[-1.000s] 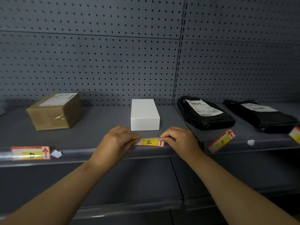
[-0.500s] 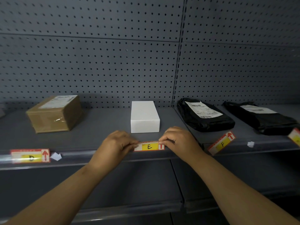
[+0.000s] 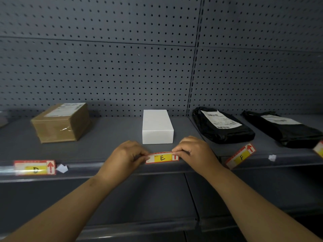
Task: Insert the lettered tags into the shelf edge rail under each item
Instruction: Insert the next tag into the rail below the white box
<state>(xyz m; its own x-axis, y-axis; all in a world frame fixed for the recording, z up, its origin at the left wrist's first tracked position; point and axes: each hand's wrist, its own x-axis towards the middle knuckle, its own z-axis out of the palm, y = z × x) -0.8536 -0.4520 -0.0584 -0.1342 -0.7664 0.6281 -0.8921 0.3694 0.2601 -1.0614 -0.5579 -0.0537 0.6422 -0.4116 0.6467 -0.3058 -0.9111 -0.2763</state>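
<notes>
A red and yellow tag marked E [image 3: 162, 157] stands against the shelf edge rail [image 3: 83, 169], just below the white box [image 3: 157, 126]. My left hand [image 3: 125, 158] pinches its left end and my right hand [image 3: 194, 153] pinches its right end. Tag D [image 3: 35, 167] sits behind the clear rail cover under the brown parcel [image 3: 61, 122]. Tag F [image 3: 240, 156] lies loose and tilted on the shelf front, below a black bag [image 3: 222, 126]. Another tag [image 3: 319, 148] shows at the right frame edge.
A second black bag [image 3: 283, 128] lies at the far right. Two small white paper scraps [image 3: 62, 168] [image 3: 272, 157] rest near the rail. A grey pegboard wall [image 3: 104, 67] backs the shelf, and a lower shelf [image 3: 139, 226] runs beneath my arms.
Tag E has tipped from lying flatter on the shelf lip to standing upright against the rail. Both hands have stayed on its ends and dropped slightly with it.
</notes>
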